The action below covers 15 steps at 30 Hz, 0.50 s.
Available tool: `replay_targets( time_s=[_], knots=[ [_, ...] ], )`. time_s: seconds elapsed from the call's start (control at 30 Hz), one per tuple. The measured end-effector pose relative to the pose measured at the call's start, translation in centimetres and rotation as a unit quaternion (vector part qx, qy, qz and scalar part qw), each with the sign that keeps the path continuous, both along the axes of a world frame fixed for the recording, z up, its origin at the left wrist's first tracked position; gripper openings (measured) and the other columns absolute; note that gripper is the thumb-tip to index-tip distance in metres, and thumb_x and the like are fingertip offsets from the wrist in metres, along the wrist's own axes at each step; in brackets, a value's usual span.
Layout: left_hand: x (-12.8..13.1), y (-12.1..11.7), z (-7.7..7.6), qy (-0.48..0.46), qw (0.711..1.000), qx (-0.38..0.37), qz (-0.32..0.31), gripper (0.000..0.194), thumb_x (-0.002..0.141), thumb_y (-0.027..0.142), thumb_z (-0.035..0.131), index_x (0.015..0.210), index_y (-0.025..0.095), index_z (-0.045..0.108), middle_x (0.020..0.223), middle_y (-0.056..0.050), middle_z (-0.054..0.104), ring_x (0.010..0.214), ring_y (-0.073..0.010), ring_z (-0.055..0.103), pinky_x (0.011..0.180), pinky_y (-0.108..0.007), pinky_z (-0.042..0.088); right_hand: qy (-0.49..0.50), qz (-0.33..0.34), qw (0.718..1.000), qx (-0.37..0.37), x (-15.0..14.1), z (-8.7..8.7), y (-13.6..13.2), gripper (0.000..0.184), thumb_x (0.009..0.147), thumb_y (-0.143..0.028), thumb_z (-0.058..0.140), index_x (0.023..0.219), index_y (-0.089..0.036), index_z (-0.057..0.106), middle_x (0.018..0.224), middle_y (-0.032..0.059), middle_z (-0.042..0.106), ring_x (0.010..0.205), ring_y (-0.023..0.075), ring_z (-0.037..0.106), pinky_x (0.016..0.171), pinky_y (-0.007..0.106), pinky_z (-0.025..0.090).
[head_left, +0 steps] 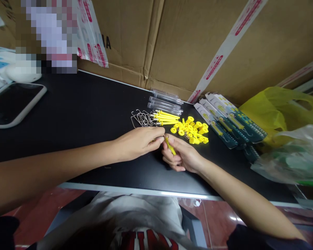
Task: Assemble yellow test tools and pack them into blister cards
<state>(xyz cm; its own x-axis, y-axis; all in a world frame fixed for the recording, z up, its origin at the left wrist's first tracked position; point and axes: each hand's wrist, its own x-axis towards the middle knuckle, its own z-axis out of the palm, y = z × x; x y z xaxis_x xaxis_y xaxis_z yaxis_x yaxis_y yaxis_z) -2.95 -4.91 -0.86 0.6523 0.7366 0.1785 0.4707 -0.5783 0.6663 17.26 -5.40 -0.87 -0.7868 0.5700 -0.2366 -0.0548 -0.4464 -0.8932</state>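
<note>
Toward six o'clock, below the near edge of the black counter (143,175), lies the pale garment (135,205) over the person's lap. Just over that edge, at the centre of the dial, the two hands meet. The right hand (182,153) curls around a slim yellow piece (171,147), its fingers closed on it; the left hand (139,143) pinches a thin metal wire (163,135) at the top end of that piece, though the fingers hide most of it. Whether wire and piece are already joined cannot be told; the work on this one seems partway along.

Around ten to eleven, just beyond the left hand, lies a tangle of bent wire hooks (142,118). At twelve sit yellow rods with metal ends (167,118), which look already fitted together. Near two o'clock is a heap of yellow caps and rings (192,129). Farther out at twelve, clear tubes (165,102) lie side by side. So many loose parts suggest that much remains.

Between two and three, printed boxes (224,119) lie overlapping; whether they are filled does not show. Past them are a yellow bag (271,104) and, toward three, a clear plastic bag (292,152). Well apart, between nine and ten, rests a phone (17,102). Cardboard (125,38) stands behind everything at twelve.
</note>
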Motion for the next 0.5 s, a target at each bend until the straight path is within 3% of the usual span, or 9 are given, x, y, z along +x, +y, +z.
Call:
replay_targets(
  time_s=[0.2, 0.5],
  knots=[
    [0.42, -0.47, 0.29, 0.028, 0.999, 0.011, 0.015, 0.017, 0.095, 0.026, 0.034, 0.08, 0.02, 0.039, 0.081, -0.001, 0.051, 0.074, -0.0156, 0.05, 0.069, -0.029, 0.036, -0.003, -0.005, 1.0, -0.001, 0.05, -0.13, 0.02, 0.025, 0.1, -0.042, 0.036, 0.087, -0.023, 0.044, 0.048, -0.0117, 0.028, 0.04, 0.0057, 0.017, 0.029, 0.01, 0.023],
    [0.45, -0.53, 0.12, 0.006, 1.0, 0.003, 0.025, 0.02, 0.096, 0.03, 0.033, 0.085, 0.019, 0.046, 0.084, -0.003, 0.056, 0.078, -0.0173, 0.055, 0.074, -0.03, 0.041, 0.003, -0.004, 1.0, 0.001, -0.06, -0.06, -0.07, 0.024, 0.101, -0.039, 0.034, 0.086, -0.023, 0.043, 0.05, -0.0115, 0.027, 0.041, 0.0055, 0.017, 0.03, 0.01, 0.023]
  ],
)
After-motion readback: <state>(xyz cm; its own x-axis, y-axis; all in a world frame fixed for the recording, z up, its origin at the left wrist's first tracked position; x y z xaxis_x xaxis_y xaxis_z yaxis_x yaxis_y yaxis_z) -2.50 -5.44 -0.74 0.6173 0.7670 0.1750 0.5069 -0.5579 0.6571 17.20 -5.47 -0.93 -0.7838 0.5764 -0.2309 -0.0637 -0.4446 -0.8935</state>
